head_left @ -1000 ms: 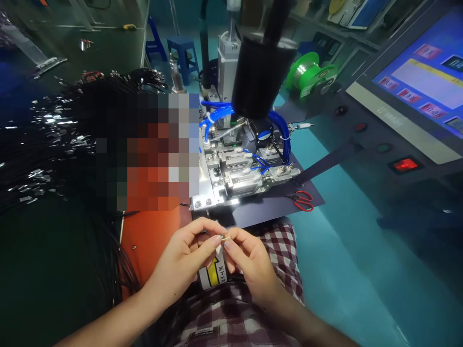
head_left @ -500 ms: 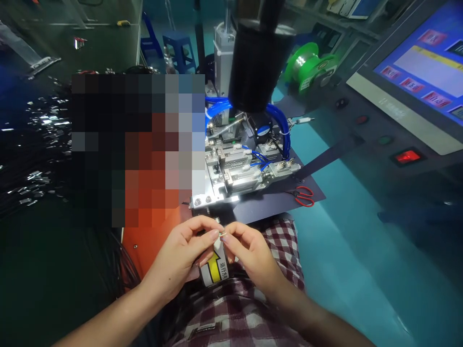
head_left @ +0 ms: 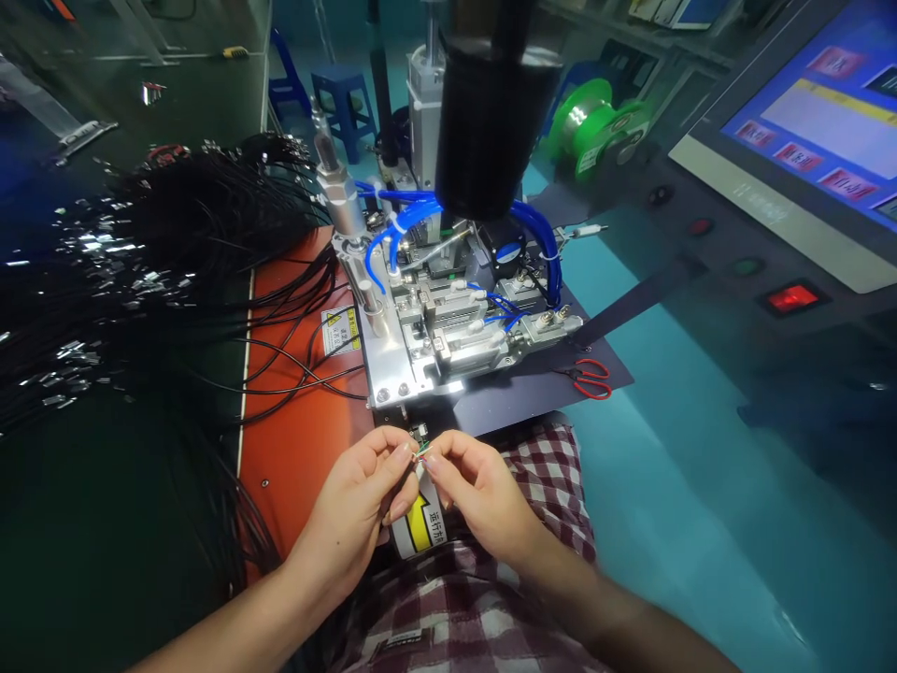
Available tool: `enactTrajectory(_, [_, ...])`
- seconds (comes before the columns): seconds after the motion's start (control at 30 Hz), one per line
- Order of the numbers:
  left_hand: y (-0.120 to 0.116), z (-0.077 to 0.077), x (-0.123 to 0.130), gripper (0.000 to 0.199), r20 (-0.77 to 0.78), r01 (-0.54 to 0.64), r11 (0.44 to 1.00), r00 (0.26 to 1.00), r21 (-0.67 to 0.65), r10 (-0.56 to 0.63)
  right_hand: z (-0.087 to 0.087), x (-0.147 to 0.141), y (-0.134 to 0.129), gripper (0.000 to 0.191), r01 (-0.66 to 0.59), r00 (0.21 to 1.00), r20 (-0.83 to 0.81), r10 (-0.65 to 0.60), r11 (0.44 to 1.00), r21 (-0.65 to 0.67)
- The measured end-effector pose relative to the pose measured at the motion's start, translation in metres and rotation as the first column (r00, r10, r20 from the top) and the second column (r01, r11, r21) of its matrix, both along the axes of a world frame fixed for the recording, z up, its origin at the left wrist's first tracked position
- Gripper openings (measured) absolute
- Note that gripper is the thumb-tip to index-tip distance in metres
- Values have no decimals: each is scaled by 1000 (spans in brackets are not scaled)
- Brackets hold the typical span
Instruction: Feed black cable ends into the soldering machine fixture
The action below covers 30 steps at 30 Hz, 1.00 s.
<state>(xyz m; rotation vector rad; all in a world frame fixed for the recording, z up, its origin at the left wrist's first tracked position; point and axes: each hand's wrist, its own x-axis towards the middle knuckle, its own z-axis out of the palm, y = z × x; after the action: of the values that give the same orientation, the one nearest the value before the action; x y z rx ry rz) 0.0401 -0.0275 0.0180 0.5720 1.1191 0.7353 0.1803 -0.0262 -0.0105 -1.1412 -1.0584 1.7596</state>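
Thin coloured wires, among them a green and a pale one, stretch between my fingertips over my lap. My left hand is closed in a pinch on one side of them. From the other side, my right hand pinches the same wires between thumb and forefinger. Whatever the wires run into is mostly covered by my fingers. Just beyond the fingertips, a small metal-and-white part shows at the machine's front edge. Below my hands is a white label with a yellow arrow, partly covered by them.
Ahead stands a metal machine with blue air tubes. Black cables with shiny ends heap on the left, some crossing the orange surface. Red-handled snips, a green spool and a touchscreen are to the right.
My left fingertips have shifted slightly left, widening the gap between my hands. More of the coloured wires now shows between them. My right hand has barely moved.
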Motion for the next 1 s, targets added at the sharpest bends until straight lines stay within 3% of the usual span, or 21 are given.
enactTrajectory(0.17, [4, 3, -3, 22, 22, 69, 998, 997, -10, -69, 3, 5, 2, 25, -1, 999, 37, 2, 1000, -13])
enactTrajectory(0.33, [6, 4, -4, 18, -101, 104, 994, 990, 38, -100, 3, 8, 3, 23, 11, 994, 112, -14, 1000, 25])
enactTrajectory(0.43, [6, 0, -5, 18, -37, 84, 995, 996, 46, -83, 0, 9, 2, 21, 48, 988, 146, -56, 997, 54])
enactTrajectory(0.7, [9, -2, -5, 17, 41, 43, 998, 998, 55, -46, 0, 9, -2, 5, 107, 935, 290, -206, 941, 321])
enactTrajectory(1.0, [7, -2, -3, 15, 32, 18, 998, 999, 63, -20, 1, 3, -5, 9, 60, 880, 391, -269, 880, 471])
